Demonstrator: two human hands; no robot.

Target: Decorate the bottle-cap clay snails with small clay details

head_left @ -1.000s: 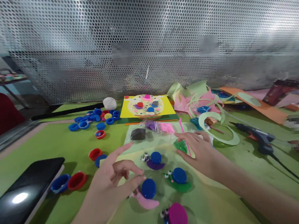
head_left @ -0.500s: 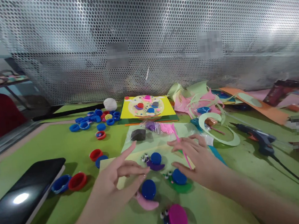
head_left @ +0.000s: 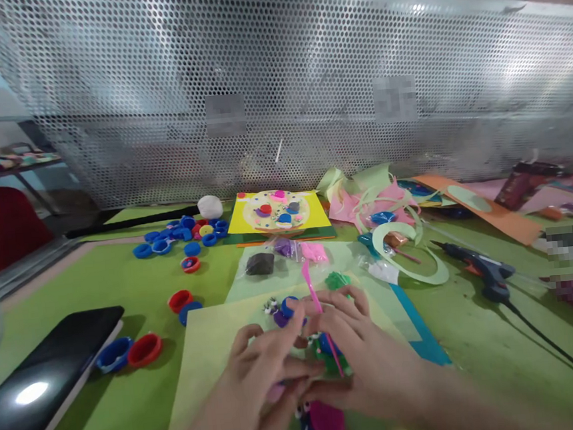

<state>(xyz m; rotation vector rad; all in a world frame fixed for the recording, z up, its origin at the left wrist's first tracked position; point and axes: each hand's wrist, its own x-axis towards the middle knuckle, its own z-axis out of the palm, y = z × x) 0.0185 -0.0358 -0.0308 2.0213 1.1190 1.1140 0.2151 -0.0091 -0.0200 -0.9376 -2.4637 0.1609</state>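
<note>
Smooth plastic stick [head_left: 313, 289], matt paper sheet [head_left: 198, 356], shiny perforated metal screen [head_left: 293, 67]

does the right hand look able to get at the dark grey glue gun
Probably yes: only flat paper and green tabletop lie between the right hand and glue gun, though that hand holds a slim pink stick.

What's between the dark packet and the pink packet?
In the head view, a purple packet lies between the dark packet and the pink packet.
</note>
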